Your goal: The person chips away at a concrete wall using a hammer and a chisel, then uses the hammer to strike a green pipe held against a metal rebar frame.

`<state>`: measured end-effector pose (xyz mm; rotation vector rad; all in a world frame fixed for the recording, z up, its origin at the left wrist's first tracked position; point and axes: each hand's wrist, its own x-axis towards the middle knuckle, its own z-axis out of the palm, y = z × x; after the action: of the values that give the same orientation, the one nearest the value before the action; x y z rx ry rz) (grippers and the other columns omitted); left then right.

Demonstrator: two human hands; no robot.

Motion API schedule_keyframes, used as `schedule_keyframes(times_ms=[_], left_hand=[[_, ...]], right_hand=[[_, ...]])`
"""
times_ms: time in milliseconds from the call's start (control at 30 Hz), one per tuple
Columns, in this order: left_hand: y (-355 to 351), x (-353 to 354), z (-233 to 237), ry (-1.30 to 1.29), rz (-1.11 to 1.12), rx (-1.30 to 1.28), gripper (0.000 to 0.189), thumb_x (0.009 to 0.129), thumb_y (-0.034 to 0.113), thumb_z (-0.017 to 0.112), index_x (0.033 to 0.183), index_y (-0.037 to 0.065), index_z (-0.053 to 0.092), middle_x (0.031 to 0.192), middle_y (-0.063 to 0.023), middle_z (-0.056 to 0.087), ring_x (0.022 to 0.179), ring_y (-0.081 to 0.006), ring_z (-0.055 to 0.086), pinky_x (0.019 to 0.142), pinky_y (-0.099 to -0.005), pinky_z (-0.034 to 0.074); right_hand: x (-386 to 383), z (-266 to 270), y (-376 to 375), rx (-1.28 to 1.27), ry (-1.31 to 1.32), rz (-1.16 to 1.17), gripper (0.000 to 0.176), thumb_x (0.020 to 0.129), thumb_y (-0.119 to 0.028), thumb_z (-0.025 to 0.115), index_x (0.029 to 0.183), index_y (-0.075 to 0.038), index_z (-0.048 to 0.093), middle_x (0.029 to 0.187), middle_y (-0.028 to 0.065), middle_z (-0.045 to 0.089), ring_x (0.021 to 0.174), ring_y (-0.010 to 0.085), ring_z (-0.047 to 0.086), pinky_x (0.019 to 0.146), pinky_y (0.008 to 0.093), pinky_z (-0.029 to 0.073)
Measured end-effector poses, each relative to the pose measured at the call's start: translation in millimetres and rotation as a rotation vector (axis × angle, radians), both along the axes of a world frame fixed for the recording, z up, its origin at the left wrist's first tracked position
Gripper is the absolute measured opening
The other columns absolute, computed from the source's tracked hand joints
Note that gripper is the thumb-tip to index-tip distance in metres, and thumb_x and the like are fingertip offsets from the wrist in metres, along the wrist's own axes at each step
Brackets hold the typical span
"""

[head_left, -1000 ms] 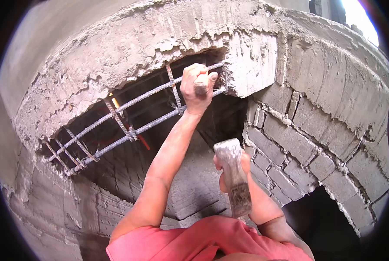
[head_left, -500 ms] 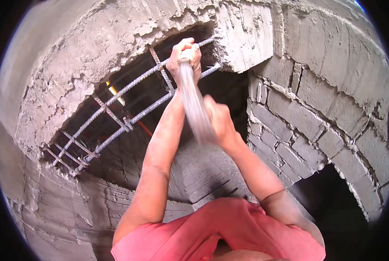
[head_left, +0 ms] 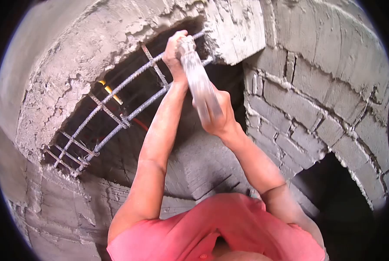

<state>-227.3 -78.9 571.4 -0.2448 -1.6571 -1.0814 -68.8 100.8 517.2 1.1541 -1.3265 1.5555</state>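
My right hand (head_left: 220, 113) is wrapped round a pale, motion-blurred hammer (head_left: 198, 78), whose far end reaches up to my left hand. My left hand (head_left: 175, 51) is closed at the upper end of the rebar (head_left: 147, 64), inside a broken-out opening in the concrete. What its fingers grip is hidden behind the hammer's far end. Two long ribbed bars cross the opening, tied to shorter cross bars (head_left: 109, 111). Rough concrete (head_left: 236, 30) edges the opening just right of my left hand.
Grey block wall (head_left: 290, 104) with rough mortar joints rises at the right, above a dark gap (head_left: 333, 191). A yellow object (head_left: 110, 92) shows behind the bars. Jagged concrete (head_left: 64, 82) borders the opening's upper left.
The hammer has swung and its blurred shape now lies more slanted, with my right hand lower around it. The whole view has shifted slightly; my left hand stays closed by the rebar.
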Motion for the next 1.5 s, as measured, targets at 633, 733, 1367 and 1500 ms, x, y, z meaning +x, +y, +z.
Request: schedule_keyframes(times_ms=[633,733,1367,1500], left_hand=[[46.9,51.3,16.9,0.358,0.161,-0.371,0.012,0.093,0.009,0.068,0.096,0.002,0.058,0.102,-0.0138,0.07,0.089,-0.0177,0.066,0.084,-0.0326,0.053],[39.4,48.7,10.2,0.262,0.131,-0.279,0.017,0.086,0.009,0.073,0.095,0.002,0.061,0.094,-0.0121,0.072,0.083,-0.0216,0.069,0.077,-0.0334,0.055],[82.9,78.2,22.7,0.125,0.576,-0.593,0.019,0.069,0.014,0.076,0.086,0.015,0.066,0.094,-0.0046,0.065,0.083,-0.0317,0.06,0.072,-0.0416,0.051],[106.5,87.1,11.6,0.328,0.47,-0.546,0.019,0.071,0.025,0.077,0.086,0.017,0.07,0.103,0.0007,0.068,0.095,-0.0262,0.053,0.088,-0.0427,0.038]], right_hand=[[-8.7,-17.4,18.3,0.095,0.166,0.142,0.033,0.086,-0.035,0.069,0.079,-0.004,0.059,0.072,0.0173,0.059,0.059,0.0359,0.062,0.053,0.0422,0.05],[-31.3,7.2,15.1,0.046,-0.346,0.147,0.03,0.094,-0.027,0.061,0.087,0.002,0.058,0.076,0.0258,0.059,0.085,0.0523,0.056,0.057,0.0475,0.049],[21.6,-73.9,83.6,-0.181,-0.381,0.805,0.054,0.091,-0.066,0.058,0.095,-0.014,0.042,0.082,0.0017,0.042,0.068,0.0156,0.042,0.058,0.0291,0.039],[38.1,-79.0,105.9,-0.132,-0.316,0.557,0.046,0.099,-0.053,0.053,0.085,-0.013,0.035,0.068,0.0017,0.038,0.053,0.015,0.041,0.056,0.0342,0.043]])
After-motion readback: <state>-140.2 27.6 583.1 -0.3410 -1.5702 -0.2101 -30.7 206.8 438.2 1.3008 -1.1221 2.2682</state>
